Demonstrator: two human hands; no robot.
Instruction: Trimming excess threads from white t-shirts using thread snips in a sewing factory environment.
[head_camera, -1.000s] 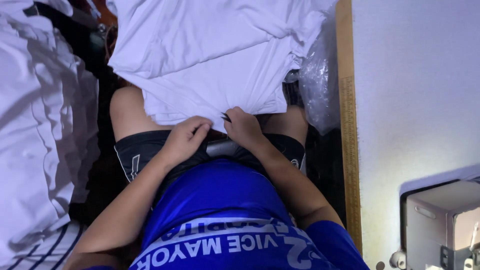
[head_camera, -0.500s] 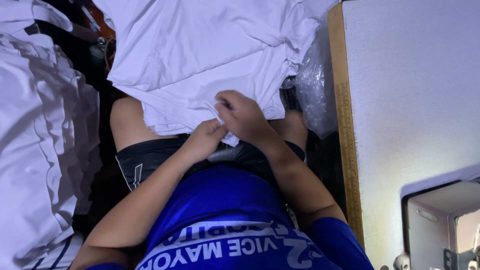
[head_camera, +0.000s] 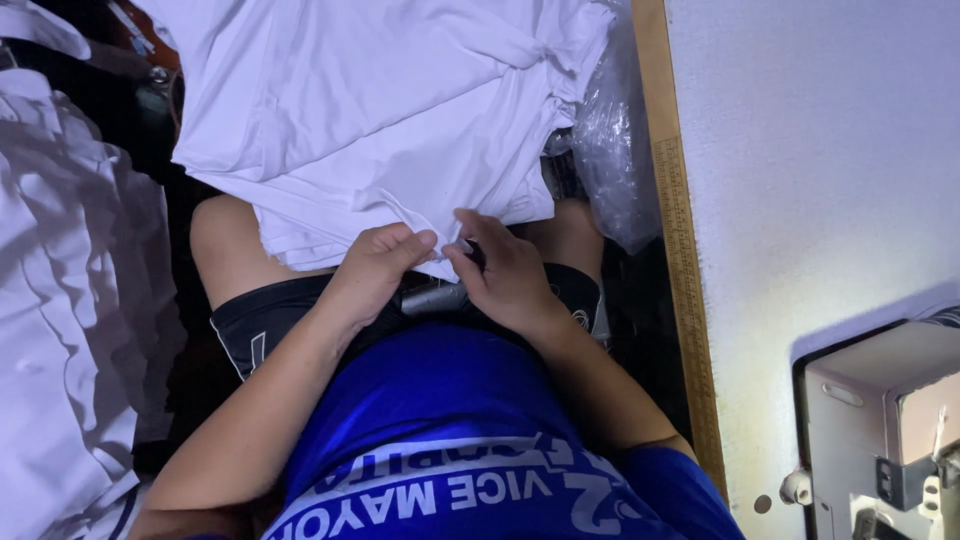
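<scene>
I pinch the white garment's (head_camera: 400, 120) lower edge with my left hand (head_camera: 375, 265), its grip pressed on the cloth. My right hand (head_camera: 510, 275) closes its grip around a small dark tool (head_camera: 470, 250); I judge short, careful moves near the hem work best.

blue short-sleeved shirt (head_camera: 440, 420) | white lettering | black shorts (head_camera: 270, 320), possibly white-trimmed

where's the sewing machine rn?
Head view, bottom right corner: the sewing machine sits on the white table, right of the wooden ruler.
</scene>
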